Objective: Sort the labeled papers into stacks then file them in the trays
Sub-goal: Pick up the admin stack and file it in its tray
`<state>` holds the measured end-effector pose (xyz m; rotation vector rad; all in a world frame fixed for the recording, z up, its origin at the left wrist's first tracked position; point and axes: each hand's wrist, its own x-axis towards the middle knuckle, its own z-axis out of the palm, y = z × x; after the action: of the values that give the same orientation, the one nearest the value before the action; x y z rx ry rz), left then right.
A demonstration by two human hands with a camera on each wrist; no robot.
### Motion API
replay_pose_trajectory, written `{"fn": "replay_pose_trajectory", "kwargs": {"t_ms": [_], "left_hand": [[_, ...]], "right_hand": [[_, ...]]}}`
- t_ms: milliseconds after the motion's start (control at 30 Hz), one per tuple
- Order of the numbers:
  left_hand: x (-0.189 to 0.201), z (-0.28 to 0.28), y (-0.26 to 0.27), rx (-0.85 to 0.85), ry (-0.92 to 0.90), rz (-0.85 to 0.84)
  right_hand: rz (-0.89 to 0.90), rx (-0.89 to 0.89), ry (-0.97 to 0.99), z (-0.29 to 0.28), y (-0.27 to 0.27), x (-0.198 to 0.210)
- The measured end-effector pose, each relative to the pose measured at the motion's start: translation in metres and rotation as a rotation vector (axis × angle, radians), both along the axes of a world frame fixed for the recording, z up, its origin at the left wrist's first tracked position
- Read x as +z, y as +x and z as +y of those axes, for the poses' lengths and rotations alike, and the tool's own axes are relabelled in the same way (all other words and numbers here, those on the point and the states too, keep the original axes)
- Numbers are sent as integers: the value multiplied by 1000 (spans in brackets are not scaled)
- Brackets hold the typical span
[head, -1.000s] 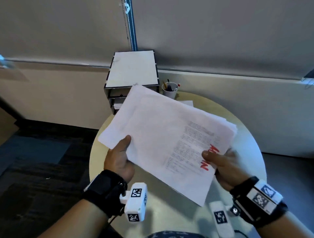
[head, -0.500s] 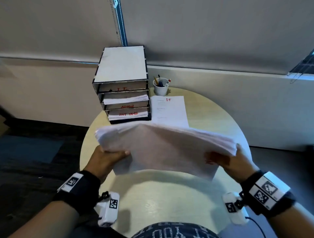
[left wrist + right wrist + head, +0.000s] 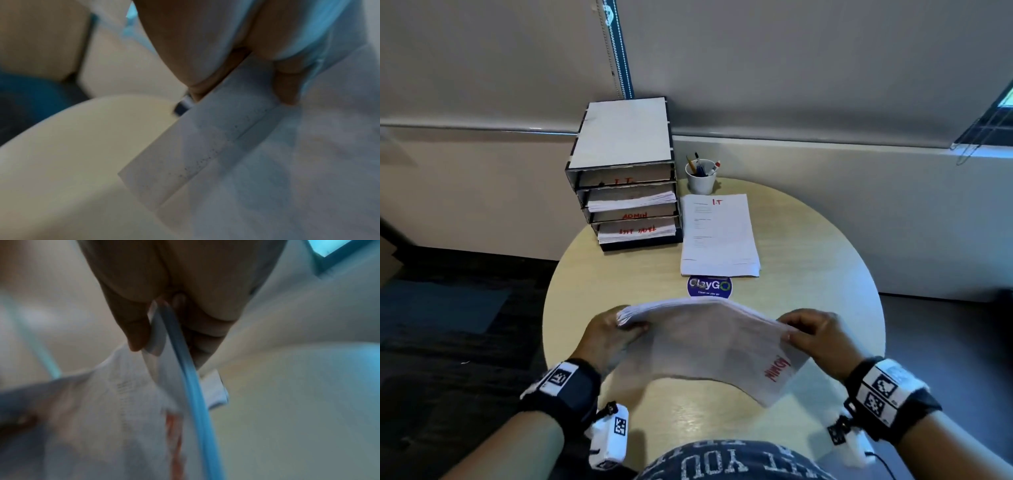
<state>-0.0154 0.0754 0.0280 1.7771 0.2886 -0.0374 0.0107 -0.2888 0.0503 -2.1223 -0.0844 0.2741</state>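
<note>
A thick stack of white papers [image 3: 705, 339], marked ADMIN in red near its right corner, hangs bowed over the near part of the round table [image 3: 808, 240]. My left hand [image 3: 613, 334] grips its left edge and my right hand [image 3: 811, 334] pinches its right edge. The wrist views show the same stack [image 3: 257, 162] [image 3: 127, 402] clamped between thumb and fingers, blurred. Another paper pile labeled I.T [image 3: 719, 236] lies flat at the table's middle back. A three-tier tray unit [image 3: 626, 178] at the back left carries red labels I.T, ADMIN and a third I cannot read; its lower two tiers hold papers.
A white cup of pens [image 3: 701, 178] stands to the right of the trays. A round blue sticker [image 3: 709, 287] sits on the table just beyond the held stack. The wall runs close behind, and dark carpet [image 3: 448, 325] lies off the table's left edge.
The stack has swung from tilted up toward the head camera to low and nearly level, bowed between both hands. The trays and the I.T pile have come into sight behind it.
</note>
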Motion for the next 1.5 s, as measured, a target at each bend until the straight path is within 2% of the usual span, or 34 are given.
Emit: {"fn": "replay_pose_trajectory", "kwargs": {"t_ms": [67,133,200,267,300,367,400,433,500,533,567,600,733,900,1000,1100,1200,1267,1367,1433,1500], "left_hand": [[32,-12,9,-129,76,-124],[66,-27,17,-324,262,-320],[96,-44,25,-431,473,-506],[122,-52,35,-337,585,-609],[129,-50,41,-208,612,-635],[126,-34,52,120,584,-600],[122,-25,54,214,454,-542],[116,-19,53,206,237,-468],[107,-21,43,-32,-211,-280],[103,-28,38,-167,-317,-196],[102,-34,34,-253,-345,-160],[103,-41,32,-263,-332,-178],[108,-58,29,-4,-289,-342],[86,-66,7,24,-189,-410],[50,-61,-7,29,-146,-278],[12,-54,-21,20,-200,-58],[-4,-56,-25,-49,-118,31],[0,-57,-22,-99,-53,22],[14,-50,-6,-4,-133,77],[29,-39,8,25,-135,87],[37,-20,21,66,-225,106]], "right_hand": [[-112,170,-207,5,9,17],[-175,310,-355,23,12,32],[-205,303,-360,43,13,40],[-156,167,-177,52,20,45],[-119,97,-78,52,23,48],[-70,21,88,47,25,60],[-59,-3,170,45,25,69],[-71,-6,251,43,23,81],[-83,-19,413,43,24,98],[-80,-28,481,45,25,103],[-78,-44,540,47,27,104],[-77,-69,575,49,30,104],[-170,-146,562,59,29,97],[-233,-171,558,63,11,64],[-88,-187,460,56,3,17],[164,-81,238,46,-8,-29],[246,-17,227,37,-19,-58],[255,24,180,38,-16,-62],[282,-34,187,49,7,-41],[274,10,279,60,20,-18],[316,112,397,70,28,-2]]}}
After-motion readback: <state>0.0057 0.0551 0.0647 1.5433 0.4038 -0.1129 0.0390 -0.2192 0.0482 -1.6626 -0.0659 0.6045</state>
